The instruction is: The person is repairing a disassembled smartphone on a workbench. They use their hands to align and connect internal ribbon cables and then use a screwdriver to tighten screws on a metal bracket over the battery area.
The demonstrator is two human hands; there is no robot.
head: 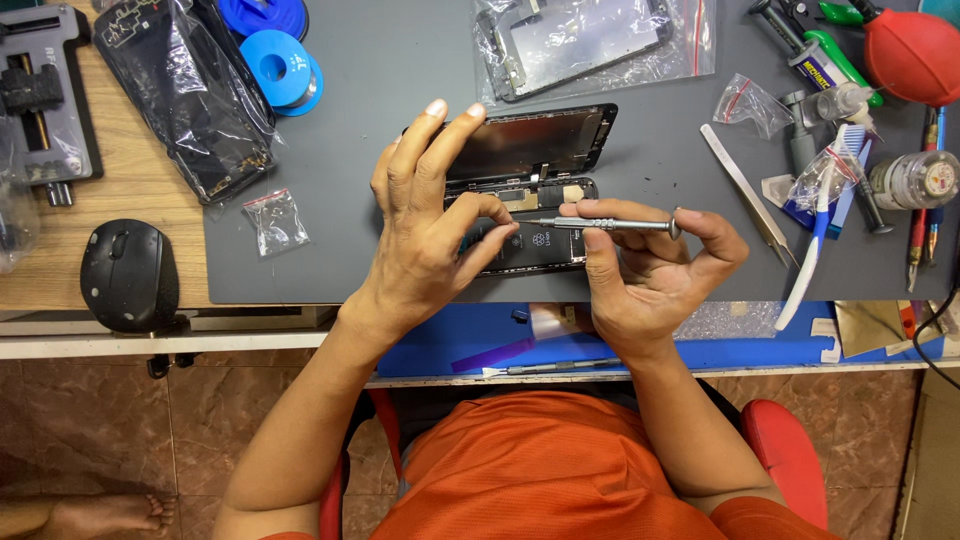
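Lying crosswise, the screwdriver [610, 225] in the right hand [650, 275] points left into the opened phone [525, 215] on the desk [340, 180], where the left hand [430, 235] pinches its edge, nearer.

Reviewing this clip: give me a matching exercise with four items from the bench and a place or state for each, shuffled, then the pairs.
Things:
1. screwdriver
2. computer mouse
3. red air blower
4. opened phone

Places or states:
A. top right corner of the grey mat
B. on the wooden desk, left of the mat
C. held in the right hand
D. steadied by the left hand

Pairs: 1-C, 2-B, 3-A, 4-D
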